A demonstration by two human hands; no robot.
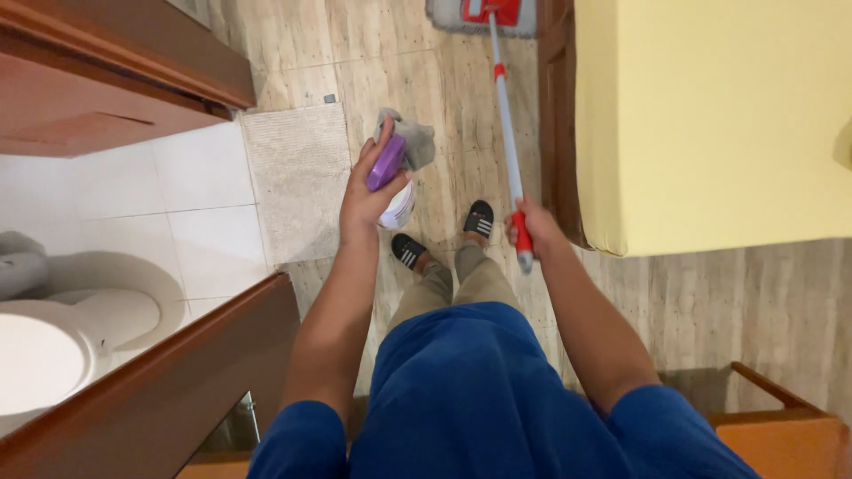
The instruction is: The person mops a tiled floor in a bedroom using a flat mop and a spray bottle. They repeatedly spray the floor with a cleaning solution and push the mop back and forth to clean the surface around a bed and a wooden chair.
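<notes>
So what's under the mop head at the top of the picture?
The mop head lies flat on the beige tiled floor, its pole held in the right hand. The tile directly beneath the grey pad is covered, so its state cannot be seen.

Single view, head-worn; looks steeply down the wearer's own torso to the floor; forward lies toward 12 o'clock; forearms and feet close, mid-frame; mop head (484, 15) farthest, at 12 o'clock; yellow bed (710, 115) at 2 o'clock; toilet (44, 355) at 8 o'clock; no second view to overlap.
</notes>
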